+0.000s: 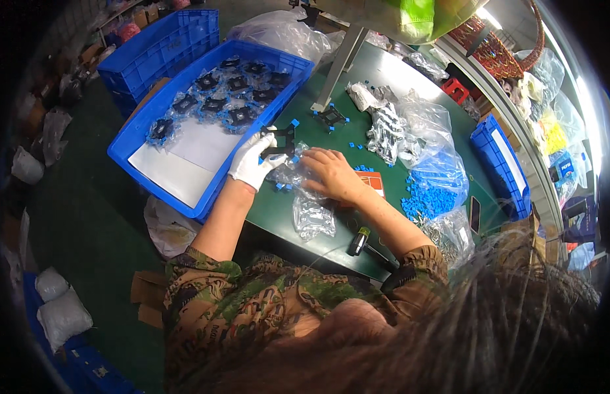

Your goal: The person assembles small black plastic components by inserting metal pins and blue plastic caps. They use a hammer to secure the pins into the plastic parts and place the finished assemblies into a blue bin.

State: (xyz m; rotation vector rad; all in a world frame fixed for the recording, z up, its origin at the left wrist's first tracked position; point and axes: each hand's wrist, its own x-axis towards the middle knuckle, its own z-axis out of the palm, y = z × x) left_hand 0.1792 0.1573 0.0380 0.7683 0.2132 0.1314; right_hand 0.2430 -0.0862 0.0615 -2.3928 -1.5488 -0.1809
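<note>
My left hand, in a white glove, grips a flat black bracket with blue pieces at its corners. Just to its right is my bare right hand, its fingers apart and resting against a crumpled clear plastic bag. Small blue pieces show in and around that bag, below the bracket. Another black bracket with blue corners lies farther back on the green table. Beneath my right wrist, a red and white card or box is partly covered.
A blue crate at left holds several bagged brackets. At right lie a heap of small blue pieces, clear bags of silvery parts and a phone. A black tool sits near the front edge; a metal post stands behind.
</note>
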